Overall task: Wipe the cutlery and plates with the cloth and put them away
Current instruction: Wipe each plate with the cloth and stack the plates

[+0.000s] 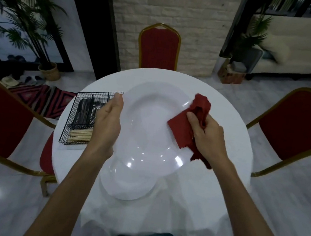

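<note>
The person is holding a large white plate [150,121] above the round table [211,184] and is wiping it with a red cloth [183,129]. The plate is lifted and tilted toward the person, over the middle of the table. To do this step well, I think the cloth should be passing around the whole rim and then over the hollow centre, while the other hand is turning the plate little by little, so that no part is missed.

The left hand [109,119] is gripping the left edge of the plate, its fingers closed around the rim (the fingertips behind the plate are hidden). The right hand [206,134] is pinching the cloth tightly and is pressing it on the right rim, the thumb lying on top of the fabric; part of the cloth is bunching above the hand and part is hanging below it.

More plates [126,185] are lying near the person, partly under the lifted one. A wire basket [83,116] with cutlery [86,111] is standing on the left of the table.
</note>
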Action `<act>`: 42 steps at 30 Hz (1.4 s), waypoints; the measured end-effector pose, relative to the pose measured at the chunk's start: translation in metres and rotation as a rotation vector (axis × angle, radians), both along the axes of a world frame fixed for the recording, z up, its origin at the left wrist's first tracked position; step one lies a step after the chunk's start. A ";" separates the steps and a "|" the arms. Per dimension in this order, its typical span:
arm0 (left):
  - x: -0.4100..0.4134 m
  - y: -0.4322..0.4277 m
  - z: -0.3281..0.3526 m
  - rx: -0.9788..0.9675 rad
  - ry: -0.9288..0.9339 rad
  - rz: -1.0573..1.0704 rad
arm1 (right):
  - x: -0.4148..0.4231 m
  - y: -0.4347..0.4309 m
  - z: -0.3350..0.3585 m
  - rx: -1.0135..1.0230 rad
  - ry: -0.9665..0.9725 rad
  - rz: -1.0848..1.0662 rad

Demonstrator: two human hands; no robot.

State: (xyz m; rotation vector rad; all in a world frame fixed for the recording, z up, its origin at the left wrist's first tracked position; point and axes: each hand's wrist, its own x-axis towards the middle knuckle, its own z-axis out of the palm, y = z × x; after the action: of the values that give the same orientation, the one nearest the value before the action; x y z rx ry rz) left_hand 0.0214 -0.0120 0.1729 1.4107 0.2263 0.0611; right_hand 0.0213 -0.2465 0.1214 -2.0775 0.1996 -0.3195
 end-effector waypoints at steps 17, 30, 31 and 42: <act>0.017 0.015 -0.002 0.267 0.235 -0.540 | 0.019 0.011 0.047 -0.140 0.145 0.470; 0.012 0.027 -0.020 -0.046 0.199 0.000 | -0.004 0.033 -0.022 0.554 0.220 0.076; 0.014 0.031 -0.022 -0.069 0.208 -0.062 | -0.003 0.030 -0.021 0.539 0.224 0.085; 0.019 0.047 -0.006 0.087 0.316 -0.617 | 0.004 -0.002 0.037 0.124 0.331 0.533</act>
State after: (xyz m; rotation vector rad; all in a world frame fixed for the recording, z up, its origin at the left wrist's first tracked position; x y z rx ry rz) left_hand 0.0403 0.0350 0.1669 1.5203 0.0392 -0.6696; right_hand 0.0256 -0.2483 0.1579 -1.9618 -0.1383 0.3527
